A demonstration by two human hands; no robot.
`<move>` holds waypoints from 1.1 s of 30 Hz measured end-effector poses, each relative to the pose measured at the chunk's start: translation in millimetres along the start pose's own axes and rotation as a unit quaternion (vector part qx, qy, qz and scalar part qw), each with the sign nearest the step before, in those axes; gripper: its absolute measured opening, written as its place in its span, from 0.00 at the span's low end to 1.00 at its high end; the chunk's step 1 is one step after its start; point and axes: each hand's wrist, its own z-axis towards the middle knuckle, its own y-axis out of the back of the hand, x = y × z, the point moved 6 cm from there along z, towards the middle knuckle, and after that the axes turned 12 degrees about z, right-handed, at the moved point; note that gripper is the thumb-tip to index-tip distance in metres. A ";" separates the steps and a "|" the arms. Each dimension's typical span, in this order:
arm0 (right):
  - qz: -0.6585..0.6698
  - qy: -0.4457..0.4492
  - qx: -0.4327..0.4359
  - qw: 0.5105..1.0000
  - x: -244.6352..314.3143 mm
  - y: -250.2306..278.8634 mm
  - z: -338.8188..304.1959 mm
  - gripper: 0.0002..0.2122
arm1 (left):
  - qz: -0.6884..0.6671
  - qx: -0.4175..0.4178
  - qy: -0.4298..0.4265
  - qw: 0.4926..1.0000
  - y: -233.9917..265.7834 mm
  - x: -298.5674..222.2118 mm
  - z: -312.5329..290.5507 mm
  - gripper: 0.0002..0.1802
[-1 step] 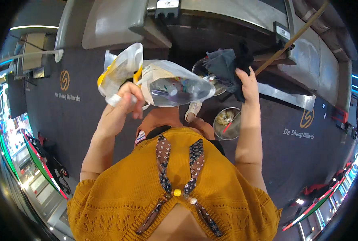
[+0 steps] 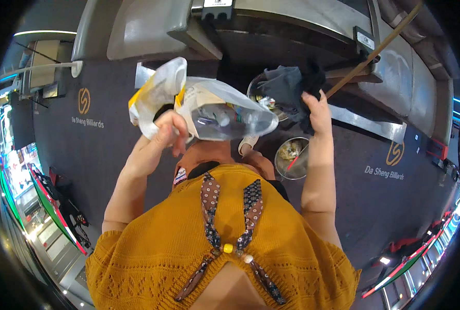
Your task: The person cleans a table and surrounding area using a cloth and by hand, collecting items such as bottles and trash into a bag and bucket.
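My left hand (image 2: 160,137) is closed on the gathered side of a translucent white plastic bag (image 2: 160,85) with yellow patches. The bag's mouth gapes, and clear plastic items and paper show inside, too jumbled to name. Over on the right, my right hand (image 2: 318,111) grips dark cloths (image 2: 284,90), one grey and one black, which hang limp and crumpled. Behind them stands a round metal bin (image 2: 255,88) with bits of litter in it, partly hidden by the cloth and the bag. Nearer to me, a second round metal bin (image 2: 298,173) holds pale scraps and a red stick-like piece.
A grey padded sofa (image 2: 142,31) runs along the far left, with another seat (image 2: 400,77) at the far right. Between them is a dark table (image 2: 292,20) with a metallic edge. A wooden stick (image 2: 374,54) leans at the right. Dark carpet (image 2: 364,206) covers the floor.
The bag in my left hand has shifted slightly right and toward me, its yellow side folding inward. The cloths in my right hand have swayed a little; both grips stay the same.
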 end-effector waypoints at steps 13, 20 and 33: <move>-0.393 0.015 0.602 0.695 -130.9 -238.7 -77.0 0.14 | 0.005 0.334 0.026 0.942 -42.6 65.5 -71.4 0.27; -0.443 -0.144 0.583 0.665 -279.6 -289.9 -92.2 0.34 | -0.109 0.343 0.020 0.933 -23.7 85.2 -75.6 0.27; -0.375 -0.132 -0.207 0.894 -314.3 84.6 25.8 0.13 | -0.147 -0.154 0.268 0.940 70.8 313.9 -69.2 0.05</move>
